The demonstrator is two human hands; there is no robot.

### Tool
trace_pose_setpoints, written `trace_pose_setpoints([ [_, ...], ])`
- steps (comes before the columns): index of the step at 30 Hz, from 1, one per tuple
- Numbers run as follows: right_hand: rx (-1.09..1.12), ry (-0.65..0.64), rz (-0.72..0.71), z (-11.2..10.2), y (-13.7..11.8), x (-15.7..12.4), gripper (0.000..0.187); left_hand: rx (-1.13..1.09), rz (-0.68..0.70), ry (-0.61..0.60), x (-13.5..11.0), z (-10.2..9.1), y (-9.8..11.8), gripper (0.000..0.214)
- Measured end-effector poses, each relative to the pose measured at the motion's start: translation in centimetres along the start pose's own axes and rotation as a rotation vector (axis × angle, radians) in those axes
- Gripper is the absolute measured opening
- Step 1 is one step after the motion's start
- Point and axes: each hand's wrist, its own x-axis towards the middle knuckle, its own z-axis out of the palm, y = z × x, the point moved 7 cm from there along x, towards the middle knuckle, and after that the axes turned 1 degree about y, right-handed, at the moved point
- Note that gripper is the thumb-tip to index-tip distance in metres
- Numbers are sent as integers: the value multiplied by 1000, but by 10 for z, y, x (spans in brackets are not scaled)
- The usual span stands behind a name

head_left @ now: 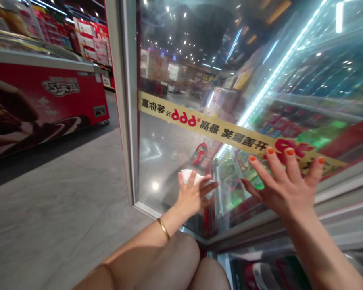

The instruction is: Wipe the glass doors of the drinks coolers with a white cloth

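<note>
A glass door (175,149) stands open in front of me, with a yellow printed strip (208,127) stuck across it, its lettering reversed. Low on the pane, my left hand (191,195) presses a small white cloth (188,175) against the glass; part of the cloth is hidden under the fingers. A gold bracelet circles that wrist. My right hand (286,187) is spread flat, fingers apart, at the right end of the strip, and nothing is in it.
To the left a red ice-cream freezer (87,94) stands on the grey floor (78,205). Behind it are stacked red and white boxes (89,38). The door's metal frame (125,100) rises at its left edge. My knees (184,253) are close below the hands. Bottles (261,276) lie at lower right.
</note>
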Motion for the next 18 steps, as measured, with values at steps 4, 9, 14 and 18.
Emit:
trace_pose_setpoints([
  [4, 108, -30, 63, 4, 5, -3, 83, 1, -275, 211, -38, -12, -90, 91],
  [9, 97, -23, 90, 1, 0, -1, 85, -71, -279, 215, -2, -1, -74, 89],
  [14, 40, -32, -78, -4, -25, 45, 78, -64, -28, 228, -38, 20, -38, 87],
  [18, -17, 6, -110, -3, -20, 87, 80, -28, -245, 401, -42, -3, -108, 93],
])
